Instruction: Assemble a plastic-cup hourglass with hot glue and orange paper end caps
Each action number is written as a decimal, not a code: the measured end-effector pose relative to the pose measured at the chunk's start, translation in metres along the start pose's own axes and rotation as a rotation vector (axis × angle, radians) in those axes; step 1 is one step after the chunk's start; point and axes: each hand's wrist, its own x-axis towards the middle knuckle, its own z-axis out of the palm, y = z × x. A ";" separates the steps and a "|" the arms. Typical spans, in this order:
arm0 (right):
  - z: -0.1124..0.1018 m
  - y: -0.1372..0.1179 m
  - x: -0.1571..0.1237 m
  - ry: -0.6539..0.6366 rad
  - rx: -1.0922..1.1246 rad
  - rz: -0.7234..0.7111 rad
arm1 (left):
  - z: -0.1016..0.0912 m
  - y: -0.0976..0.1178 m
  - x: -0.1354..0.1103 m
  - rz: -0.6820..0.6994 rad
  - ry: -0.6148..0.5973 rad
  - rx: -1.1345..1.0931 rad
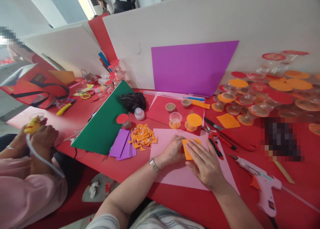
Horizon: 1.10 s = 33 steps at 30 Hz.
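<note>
An orange square (188,149), paper or foam, is between my hands above a pink sheet (172,175). My left hand (172,152) grips it from the left side, with its fingertips hidden behind it; whether something sits under the square I cannot tell. Across its top lie the outstretched fingers of my right hand (206,164). Just beyond stand a clear plastic cup (175,117) on an orange disc and another cup topped by an orange disc (194,119). Two small cups of brownish filling (170,107) are farther back.
Orange scraps (142,136) and purple cards (122,143) lie left, beside a green board (102,122). At right are a pink glue gun (260,179), scissors (215,144) and stacked disc-topped cups (252,96). On the left, a co-worker's hands (41,135) hold a yellow glue gun (33,124).
</note>
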 end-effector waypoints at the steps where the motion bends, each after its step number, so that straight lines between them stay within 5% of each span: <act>1: 0.000 0.000 0.001 -0.001 0.008 0.003 | 0.000 0.001 -0.001 -0.009 0.004 0.016; 33: -0.002 -0.001 -0.004 -0.055 0.017 0.040 | 0.011 -0.003 -0.008 -0.001 0.005 0.116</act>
